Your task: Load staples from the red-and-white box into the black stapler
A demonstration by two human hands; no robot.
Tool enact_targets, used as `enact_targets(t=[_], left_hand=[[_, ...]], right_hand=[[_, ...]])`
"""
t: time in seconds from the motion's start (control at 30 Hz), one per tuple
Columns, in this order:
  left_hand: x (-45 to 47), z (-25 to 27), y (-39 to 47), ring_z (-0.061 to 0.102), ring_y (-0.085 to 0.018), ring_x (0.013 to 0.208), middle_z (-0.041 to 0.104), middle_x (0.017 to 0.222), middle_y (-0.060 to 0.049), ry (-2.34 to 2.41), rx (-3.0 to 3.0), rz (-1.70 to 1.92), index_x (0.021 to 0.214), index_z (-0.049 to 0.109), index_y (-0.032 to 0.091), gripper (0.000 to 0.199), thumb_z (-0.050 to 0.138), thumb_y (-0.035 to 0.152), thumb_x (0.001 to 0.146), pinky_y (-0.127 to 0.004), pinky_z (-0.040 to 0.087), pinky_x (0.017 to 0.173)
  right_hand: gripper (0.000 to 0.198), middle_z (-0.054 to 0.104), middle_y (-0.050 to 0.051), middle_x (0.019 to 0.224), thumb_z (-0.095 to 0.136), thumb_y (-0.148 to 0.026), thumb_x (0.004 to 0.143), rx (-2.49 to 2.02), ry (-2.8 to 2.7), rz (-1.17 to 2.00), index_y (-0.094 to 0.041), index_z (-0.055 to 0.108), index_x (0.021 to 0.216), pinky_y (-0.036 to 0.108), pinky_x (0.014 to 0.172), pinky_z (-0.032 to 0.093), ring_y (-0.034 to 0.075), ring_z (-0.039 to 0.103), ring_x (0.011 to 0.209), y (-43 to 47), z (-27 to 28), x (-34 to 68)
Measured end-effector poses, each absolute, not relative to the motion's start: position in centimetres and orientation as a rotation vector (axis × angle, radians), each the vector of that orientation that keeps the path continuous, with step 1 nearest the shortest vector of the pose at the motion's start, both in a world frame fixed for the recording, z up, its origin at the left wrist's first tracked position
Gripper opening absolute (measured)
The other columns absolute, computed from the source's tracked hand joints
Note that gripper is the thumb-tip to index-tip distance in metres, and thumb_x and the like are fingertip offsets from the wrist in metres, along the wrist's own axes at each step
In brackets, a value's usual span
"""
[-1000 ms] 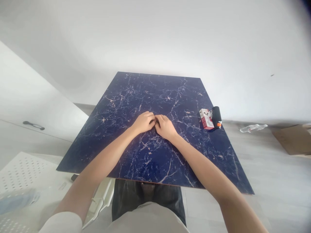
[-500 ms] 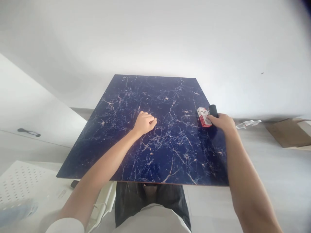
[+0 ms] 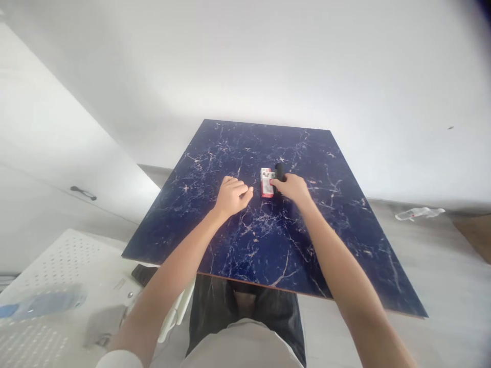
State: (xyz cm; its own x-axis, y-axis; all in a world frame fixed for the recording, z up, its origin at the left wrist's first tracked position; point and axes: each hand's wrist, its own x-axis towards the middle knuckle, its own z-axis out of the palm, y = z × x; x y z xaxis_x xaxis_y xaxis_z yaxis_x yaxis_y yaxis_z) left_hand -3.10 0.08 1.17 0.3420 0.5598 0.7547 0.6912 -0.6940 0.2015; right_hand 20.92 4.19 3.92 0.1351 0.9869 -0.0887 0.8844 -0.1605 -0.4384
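A small red and white printed box [image 3: 267, 183] is near the middle of the dark blue marble-patterned tabletop [image 3: 230, 255]. Close against its right side is a black cylinder-like object [image 3: 280, 170]. My right hand [image 3: 292, 188] grips the pair, thumb at the box and fingers around the black piece; its fingertips are partly hidden. To the left of the box, my left hand [image 3: 233, 197] is curled into a loose fist, with nothing visible in it. A narrow gap separates it from the box.
A white perforated surface [image 3: 69, 255] at lower left bears a clear plastic bottle [image 3: 49, 302] and a dark object [image 3: 143, 274]. A white cabinet with a black handle [image 3: 83, 193] stands left. A clear plastic item [image 3: 419, 213] and cardboard [image 3: 475, 232] lie at right.
My right hand has brought the box and black cylinder from the table's right edge leftward to the middle, close to my left hand. My left hand stays curled. The view has shifted.
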Motion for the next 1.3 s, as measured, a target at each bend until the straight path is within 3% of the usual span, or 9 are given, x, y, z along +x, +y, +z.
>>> enact_targets(t=[0.17, 0.27, 0.43, 0.57, 0.63, 0.73, 0.9, 1.13, 1.3], left_hand=[[-12.0, 1.0, -0.2, 0.045, -0.017, 0.061, 0.042, 0.055, 0.002, -1.552, -2.141, -1.295, 0.059, 0.028, 0.023, 0.051, 0.051, 0.032, 0.103, -0.038, 0.039, 0.077], [-17.5, 0.7, -0.6, 0.044, -0.018, 0.059, 0.044, 0.055, 0.000, -1.858, -1.965, -1.297, 0.059, 0.029, 0.024, 0.051, 0.051, 0.037, 0.102, -0.036, 0.038, 0.070], [-22.0, 0.1, -1.1, 0.063, -0.021, 0.076, 0.069, 0.077, -0.004, -2.125, -1.948, -1.357, 0.077, 0.061, 0.023, 0.034, 0.047, 0.040, 0.103, -0.033, 0.047, 0.074], [-22.4, -0.6, -1.8, 0.067, -0.027, 0.114, 0.073, 0.119, -0.008, -2.093, -2.207, -1.431, 0.113, 0.071, 0.023, 0.026, 0.051, 0.033, 0.099, -0.042, 0.051, 0.104], [-22.6, -1.1, -2.2, 0.061, -0.029, 0.130, 0.067, 0.136, -0.008, -2.044, -2.383, -1.379, 0.130, 0.067, 0.025, 0.038, 0.056, 0.029, 0.095, -0.048, 0.046, 0.115], [-23.0, -1.6, -2.8, 0.051, -0.032, 0.142, 0.058, 0.151, -0.010, -2.011, -2.481, -1.272, 0.143, 0.060, 0.025, 0.054, 0.059, 0.024, 0.088, -0.055, 0.038, 0.122], [-22.5, -1.3, -3.3, 0.051, -0.030, 0.142, 0.059, 0.150, -0.008, -1.983, -2.429, -1.204, 0.136, 0.064, 0.026, 0.049, 0.056, 0.019, 0.088, -0.054, 0.039, 0.123], [-21.7, -0.5, -4.0, 0.051, -0.030, 0.145, 0.055, 0.152, -0.011, -1.918, -2.485, -1.150, 0.133, 0.065, 0.024, 0.045, 0.055, 0.018, 0.089, -0.052, 0.039, 0.125], [-21.2, -0.4, -3.9, 0.056, -0.030, 0.139, 0.058, 0.148, -0.011, -1.943, -2.423, -1.164, 0.125, 0.070, 0.023, 0.034, 0.056, 0.027, 0.094, -0.049, 0.048, 0.118]], right_hand=[[0.042, 0.079, 0.017, 0.096, 0.069, -0.056, 0.084, -1.870, -1.970, 0.662, -0.017, 0.075, 0.097, 0.039, 0.083, 0.056, 0.034, 0.075, 0.095, 4.3, 3.8, 9.7], [0.042, 0.078, 0.016, 0.086, 0.069, -0.060, 0.087, -1.697, -2.038, 0.804, -0.018, 0.074, 0.093, 0.041, 0.081, 0.056, 0.035, 0.076, 0.092, 3.6, 3.3, 3.7], [0.048, 0.072, 0.010, 0.070, 0.061, -0.068, 0.094, -1.461, -2.048, 0.976, -0.022, 0.070, 0.083, 0.039, 0.082, 0.057, 0.031, 0.075, 0.083, 3.1, 2.0, -2.0], [0.041, 0.078, 0.016, 0.094, 0.049, -0.052, 0.104, -1.463, -1.975, 0.896, -0.020, 0.072, 0.093, 0.048, 0.098, 0.054, 0.035, 0.074, 0.103, 4.9, 1.6, -1.7], [0.029, 0.077, 0.016, 0.118, 0.049, -0.035, 0.103, -1.415, -1.985, 0.887, -0.019, 0.071, 0.113, 0.049, 0.106, 0.050, 0.034, 0.070, 0.118, 5.9, 1.5, -1.3], [0.043, 0.073, 0.008, 0.136, 0.051, -0.015, 0.094, -1.229, -2.082, 0.931, -0.024, 0.065, 0.133, 0.040, 0.110, 0.049, 0.026, 0.067, 0.126, 6.8, 1.1, -1.2], [0.039, 0.078, 0.005, 0.120, 0.052, -0.011, 0.087, -1.048, -2.173, 0.953, -0.023, 0.071, 0.119, 0.036, 0.104, 0.052, 0.023, 0.071, 0.110, 7.0, 0.1, -1.0], [0.020, 0.074, 0.005, 0.101, 0.054, -0.014, 0.083, -1.016, -2.163, 0.846, -0.021, 0.069, 0.094, 0.034, 0.093, 0.053, 0.021, 0.066, 0.090, 6.7, -1.1, 0.3], [0.025, 0.073, 0.005, 0.100, 0.055, -0.013, 0.082, -0.981, -2.162, 0.805, -0.021, 0.070, 0.100, 0.033, 0.090, 0.053, 0.021, 0.065, 0.088, 6.3, -1.4, 0.5]])
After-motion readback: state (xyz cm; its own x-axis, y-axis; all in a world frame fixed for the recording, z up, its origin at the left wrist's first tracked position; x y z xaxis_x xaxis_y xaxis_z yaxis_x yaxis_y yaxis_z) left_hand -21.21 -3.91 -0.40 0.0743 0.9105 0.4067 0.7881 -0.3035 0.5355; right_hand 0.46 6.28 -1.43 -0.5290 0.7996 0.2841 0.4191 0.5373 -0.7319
